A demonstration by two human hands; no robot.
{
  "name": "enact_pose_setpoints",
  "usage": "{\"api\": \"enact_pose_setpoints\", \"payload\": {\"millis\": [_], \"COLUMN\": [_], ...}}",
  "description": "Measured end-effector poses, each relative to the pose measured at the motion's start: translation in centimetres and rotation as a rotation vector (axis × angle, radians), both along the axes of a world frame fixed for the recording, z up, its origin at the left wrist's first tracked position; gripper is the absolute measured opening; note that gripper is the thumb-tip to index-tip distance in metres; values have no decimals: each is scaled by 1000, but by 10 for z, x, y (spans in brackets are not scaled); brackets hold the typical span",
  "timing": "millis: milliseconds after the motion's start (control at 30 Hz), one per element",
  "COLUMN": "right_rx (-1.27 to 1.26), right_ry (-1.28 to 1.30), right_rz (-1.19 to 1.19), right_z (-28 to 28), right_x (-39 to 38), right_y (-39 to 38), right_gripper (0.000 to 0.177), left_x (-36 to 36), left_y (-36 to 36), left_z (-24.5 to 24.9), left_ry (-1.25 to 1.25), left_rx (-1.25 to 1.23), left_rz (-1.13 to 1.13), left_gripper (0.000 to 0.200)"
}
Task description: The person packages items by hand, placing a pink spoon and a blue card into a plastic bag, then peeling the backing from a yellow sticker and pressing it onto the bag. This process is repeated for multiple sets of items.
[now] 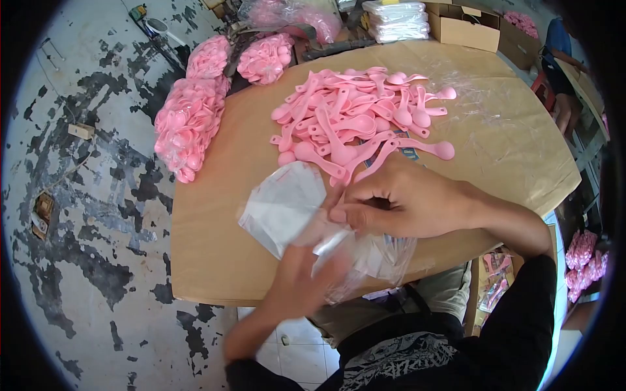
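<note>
My right hand [404, 199] is closed in a pinch, thumb against fingers, on a clear plastic bag [331, 242] near the table's front. Just below it, my left hand [303, 277] is smeared by motion and overlaps the same film, its fingers blurred. A whitish stack of flat plastic bags [283, 203] lies on the table to the left of both hands. More clear film [385, 257] is spread under my right wrist at the near edge. Beyond the hands rises a heap of pink plastic spoons [352, 114], the closest handles reaching my right fingers.
Brown paper covers the table [215, 260]. Bulging bags of pink spoons [189, 124] stand along its left edge. At the back are a white stack of packs [398, 23] and a cardboard box [464, 27]. Another person [562, 72] sits at far right. An open box [499, 274] holds packed spoons.
</note>
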State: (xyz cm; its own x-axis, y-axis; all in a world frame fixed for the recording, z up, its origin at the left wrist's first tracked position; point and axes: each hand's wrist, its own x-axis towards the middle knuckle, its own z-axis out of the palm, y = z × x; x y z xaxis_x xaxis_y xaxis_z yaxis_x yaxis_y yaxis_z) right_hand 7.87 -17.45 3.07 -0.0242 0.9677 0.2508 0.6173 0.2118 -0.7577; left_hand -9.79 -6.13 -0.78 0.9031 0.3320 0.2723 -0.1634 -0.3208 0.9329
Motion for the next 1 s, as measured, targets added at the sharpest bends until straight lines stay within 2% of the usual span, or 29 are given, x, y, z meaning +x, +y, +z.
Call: {"api": "enact_pose_setpoints", "payload": {"millis": [100, 133, 233, 267, 367, 467, 533, 600, 700, 800, 900, 1000], "right_rx": [24, 113, 125, 23, -242, -328, -289, -119, 6, 49, 2, 19], "right_ry": [-113, -307, -448, -414, -297, -260, -320, -324, -236, -202, -151, -155], "right_rz": [44, 64, -19, -66, -202, -277, -291, -304, -323, -330, -410, -474], "right_z": [-5, -16, -37, -39, -20, -19, -24, -37, -41, -40, -33, -32], "right_x": [37, 60, 94, 100, 93, 83, 80, 81, 84, 84, 74, 72], "right_y": [-11, -15, -30, -30, -31, -25, -23, -21, -15, -13, -12, -12], "right_gripper": [20, 29, 29, 28, 25, 19, 15, 11, 9, 10, 9, 10], "left_x": [47, 56, 67, 72, 72, 69, 67, 68, 64, 62, 63, 61], "left_y": [29, 38, 63, 67, 67, 65, 60, 62, 67, 66, 64, 65], "left_z": [6, 8, 11, 5, -9, -15, -15, -16, -16, -6, -14, -11], "left_ry": [26, 7, 54, 146, 64, -49, -39, 3, -97, -70, -112, -57], "left_rx": [-415, -563, -711, -547, -591, -898, -706, -575, -802, -974, -714, -641], "left_rz": [-99, -138, -197, -107, -53, -88, -19, 39, -57, -18, 5, 57], "left_gripper": [56, 51, 38, 35, 35, 33, 38, 38, 40, 40, 39, 36]}}
